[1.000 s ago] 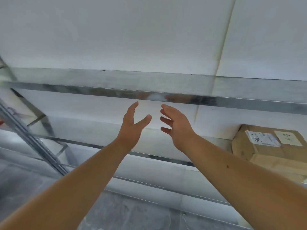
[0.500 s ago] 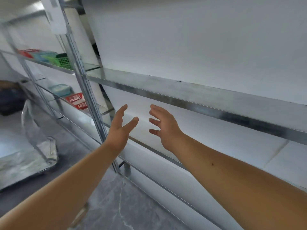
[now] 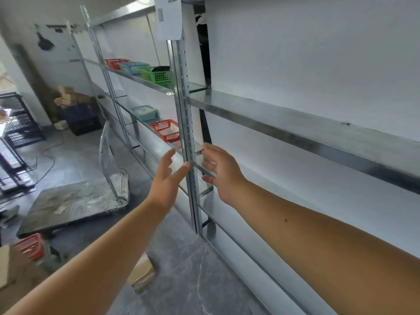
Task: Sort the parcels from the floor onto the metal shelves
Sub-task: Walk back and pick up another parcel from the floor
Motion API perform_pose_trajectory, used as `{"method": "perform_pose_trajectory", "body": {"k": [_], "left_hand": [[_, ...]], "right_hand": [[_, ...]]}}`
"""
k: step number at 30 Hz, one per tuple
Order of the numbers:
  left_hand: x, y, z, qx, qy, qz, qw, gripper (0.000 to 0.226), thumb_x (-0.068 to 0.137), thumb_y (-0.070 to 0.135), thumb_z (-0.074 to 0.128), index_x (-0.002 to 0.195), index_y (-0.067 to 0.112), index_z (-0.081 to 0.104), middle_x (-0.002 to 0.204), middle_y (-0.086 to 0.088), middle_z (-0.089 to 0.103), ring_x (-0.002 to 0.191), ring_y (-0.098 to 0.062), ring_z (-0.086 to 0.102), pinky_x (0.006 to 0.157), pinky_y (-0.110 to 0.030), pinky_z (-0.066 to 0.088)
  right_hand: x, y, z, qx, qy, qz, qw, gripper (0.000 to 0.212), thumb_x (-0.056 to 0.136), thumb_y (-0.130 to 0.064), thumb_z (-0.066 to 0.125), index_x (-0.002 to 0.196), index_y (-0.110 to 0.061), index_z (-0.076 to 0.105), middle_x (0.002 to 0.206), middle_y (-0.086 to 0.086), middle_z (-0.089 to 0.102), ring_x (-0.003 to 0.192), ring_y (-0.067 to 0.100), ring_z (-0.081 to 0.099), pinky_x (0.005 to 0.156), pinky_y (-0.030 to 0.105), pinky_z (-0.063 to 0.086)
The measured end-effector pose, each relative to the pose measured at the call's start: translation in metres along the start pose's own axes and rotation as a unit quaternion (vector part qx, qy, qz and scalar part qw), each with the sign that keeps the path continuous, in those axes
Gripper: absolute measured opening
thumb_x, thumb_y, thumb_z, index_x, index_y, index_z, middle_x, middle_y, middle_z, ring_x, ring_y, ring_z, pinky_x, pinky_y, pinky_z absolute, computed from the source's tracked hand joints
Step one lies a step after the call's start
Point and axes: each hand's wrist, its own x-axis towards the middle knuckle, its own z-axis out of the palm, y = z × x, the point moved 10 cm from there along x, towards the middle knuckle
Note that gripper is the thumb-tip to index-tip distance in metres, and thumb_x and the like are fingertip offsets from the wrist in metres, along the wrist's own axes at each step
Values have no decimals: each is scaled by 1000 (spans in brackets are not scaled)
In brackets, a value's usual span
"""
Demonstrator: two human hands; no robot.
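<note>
Both hands out in front, mid-frame, empty: left hand [image 3: 167, 181] w/ fingers spread and thumb up, palm facing right; right hand [image 3: 223, 172] likewise spread, palm facing left. Neither grips anything. They flank a perforated steel upright [image 3: 186, 123] that runs top to bottom through frame center; left thumb tip looks right at the post's edge, can't tell if touching.

Metal shelves [image 3: 295, 123] run along the white wall on the right side, receding to upper left. Nearest shelf bays at right are bare. Paper sheet [image 3: 169, 17] hangs on the upright at top center.

Further along, upper-center: red basket [image 3: 114, 62], blue basket [image 3: 133, 67], green basket [image 3: 158, 75] in a row on one level. One level down: pale blue basket [image 3: 144, 112] and another red basket [image 3: 167, 130], just beside the upright.

Parcels: a cardboard parcel [image 3: 142, 273] lies on the grey floor [image 3: 193, 280], bottom center, just under the left forearm. More cardboard boxes [image 3: 67, 97] piled at far left-center on a dark crate. Brown cardboard edge at lower-left corner, partly cut off.

Flat platform trolley [image 3: 75, 203] sits left of center, handle upright. Small red basket [image 3: 30, 246] on floor at lower left, blurred.
</note>
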Motion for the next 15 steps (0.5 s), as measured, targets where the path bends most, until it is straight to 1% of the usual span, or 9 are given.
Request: {"method": "perform_pose_trajectory", "body": {"k": [1,3,7,9,11,13,15], "left_hand": [[2,-6,-11,0,3,-7,1000,65,104,40,62,162,40,34,171,-4,31,159,-24,26,123,-48,26],[5,-18,-30,4,5,-19,1000,64,104,40,62,161,40,35,171,-4,31,159,-26,26,124,-50,27],[7,-37,-71,-10,32,-34,999,63,103,39,64,161,38,38,171,-4,31,160,-24,25,126,-49,27],[5,-46,-87,-15,42,-44,998,67,99,44,68,160,39,39,169,-1,34,159,-21,27,126,-47,28],[4,-57,-101,-20,52,-53,997,70,94,48,69,157,41,41,164,5,37,158,-18,26,125,-44,29],[2,-69,-112,-30,67,-62,995,66,98,44,69,158,38,42,166,5,37,158,-18,26,125,-43,28],[1,-81,-123,-24,88,-77,993,63,102,37,65,160,33,41,167,0,38,157,-22,29,123,-41,29]], "right_hand": [[6,7,13,-3,-10,5,1000,42,106,-43,55,147,-30,56,149,-5,57,138,23,55,107,48,51],[16,18,37,-12,-29,16,999,46,107,-44,54,151,-29,53,156,-2,53,142,25,53,111,51,49],[32,38,79,-11,-55,37,998,43,106,-43,55,148,-31,54,154,-3,55,137,23,55,113,54,48],[38,49,97,-11,-72,45,996,37,106,-42,56,142,-36,57,151,-5,56,131,21,57,112,53,49],[44,61,111,-10,-84,57,995,24,104,-42,58,128,-40,61,146,-7,58,127,20,59,111,52,50],[49,74,119,-7,-89,68,994,15,104,-41,59,119,-43,61,146,-8,59,124,18,60,111,52,50],[54,87,130,-10,-99,82,992,14,104,-43,59,118,-44,61,147,-8,60,120,14,61,108,49,52]]}}
